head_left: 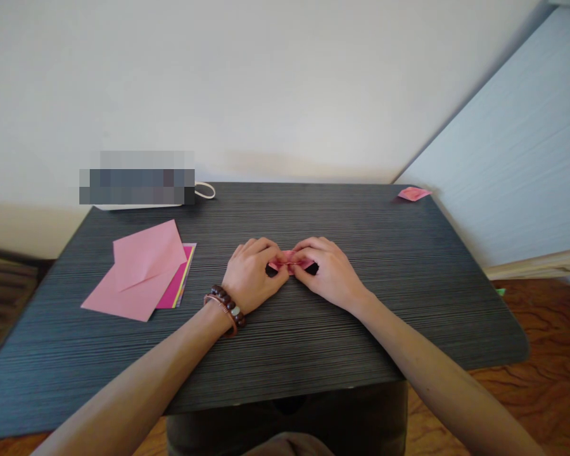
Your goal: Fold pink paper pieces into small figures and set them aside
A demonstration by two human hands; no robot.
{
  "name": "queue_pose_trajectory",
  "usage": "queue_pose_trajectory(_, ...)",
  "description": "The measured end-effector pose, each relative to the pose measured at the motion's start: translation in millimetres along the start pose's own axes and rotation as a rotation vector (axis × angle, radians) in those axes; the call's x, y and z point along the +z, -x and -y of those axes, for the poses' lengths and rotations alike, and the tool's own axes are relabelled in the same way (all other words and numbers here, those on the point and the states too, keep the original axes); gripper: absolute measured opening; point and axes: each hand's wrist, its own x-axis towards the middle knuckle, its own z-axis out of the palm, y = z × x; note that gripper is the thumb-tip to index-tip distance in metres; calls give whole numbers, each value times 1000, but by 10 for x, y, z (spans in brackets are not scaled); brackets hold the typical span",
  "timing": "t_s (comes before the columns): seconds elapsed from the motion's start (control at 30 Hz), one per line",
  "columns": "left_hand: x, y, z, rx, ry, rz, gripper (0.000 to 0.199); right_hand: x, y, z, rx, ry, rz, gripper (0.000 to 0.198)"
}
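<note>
Between my two hands, over the middle of the dark table, is a small folded piece of pink paper [289, 256]. My left hand [253, 269], with beads and a band at its wrist, pinches the paper's left part between thumb and fingers. From the other side, my right hand [333, 269] pinches the right part in the same way. The fingertips nearly meet at the centre and cover much of the paper, so its full shape is hidden.
Loose pink sheets [137, 272] lie at the left on a stack of coloured paper [175, 288]. Behind them stands a blurred-out object [142, 183] with a white loop [206, 190]. A folded pink paper piece [414, 194] sits at the far right corner of the table [408, 316].
</note>
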Motion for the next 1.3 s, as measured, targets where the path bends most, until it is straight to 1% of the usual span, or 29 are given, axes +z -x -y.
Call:
queue_pose_trajectory(0.17,25,8,24,7,54,-40,8,-13,0,-20,-1,-2,-10,13)
queue_pose_trajectory(0.3,11,4,35,10,90,-31,11,-29,1,-38,16,-9,-21,13)
queue_pose_trajectory(0.4,-56,-22,87,55,122,32,14,-55,-15,-53,36,-48,-24,13)
queue_pose_trajectory(0.47,-109,-46,156,134,172,120,30,-90,-29,-71,29,-112,-5,15)
queue_pose_trajectory(0.5,-131,-58,197,154,199,158,31,-111,-34,-83,17,-152,15,16)
queue_pose_trajectory(0.53,-145,-69,238,146,219,175,26,-132,-38,-97,2,-190,38,18)
queue_pose_trajectory(0.6,-153,-84,307,103,241,160,17,-165,-36,-128,-19,-233,76,23)
queue_pose_trajectory(0.7,-130,-92,354,114,247,121,13,-176,-18,-170,-12,-214,71,25)
queue_pose_trajectory(0.77,-118,-88,351,148,244,86,11,-163,-7,-188,-30,-207,60,19)
queue_pose_trajectory(0.9,-128,-65,323,238,227,38,16,-136,-3,-203,-132,-199,61,6)
queue_pose_trajectory(1.1,-125,-35,317,353,122,65,21,-119,1,-210,-196,-104,81,15)
queue_pose_trajectory(1.3,-95,-48,343,374,36,77,23,-65,6,-208,-199,-23,82,21)
